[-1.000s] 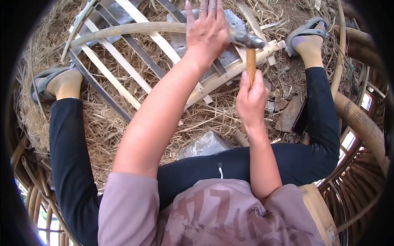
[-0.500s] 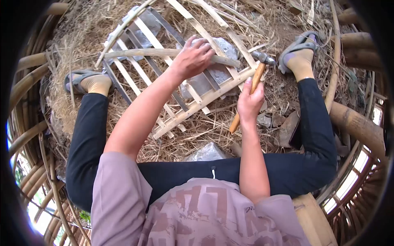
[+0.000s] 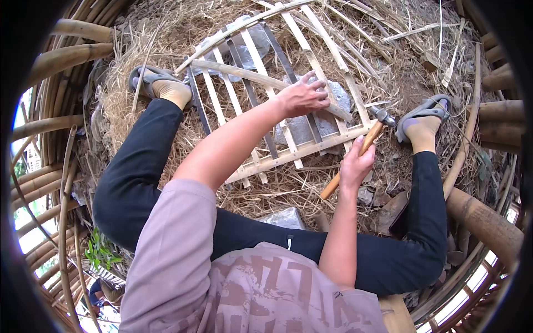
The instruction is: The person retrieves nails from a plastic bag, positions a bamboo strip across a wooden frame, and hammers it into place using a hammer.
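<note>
A slatted frame (image 3: 305,150) of light and dark strips lies on straw between my feet. Across its slats runs a diagonal bamboo strip (image 3: 239,71). My left hand (image 3: 303,98) is over this strip near its right part, fingers apart and slightly bent; whether it touches the strip is unclear. In my right hand (image 3: 357,162) is a hammer (image 3: 372,136), gripped by its wooden handle, with the metal head up beside the frame's right corner. A grey stone block (image 3: 337,100) shows beneath the slats.
Another wrapped block (image 3: 284,218) lies close to my legs. Thick bamboo poles (image 3: 483,219) stand at the right, and more curved bamboo (image 3: 72,58) at the left. A person (image 3: 105,291) is partly visible at the lower left. Loose strips and straw cover the ground.
The view has shifted, bringing the frame lower and to the right. My left hand has lifted from its flat reach at the top and moved nearer me. The hammer has tilted, its handle end now showing.
</note>
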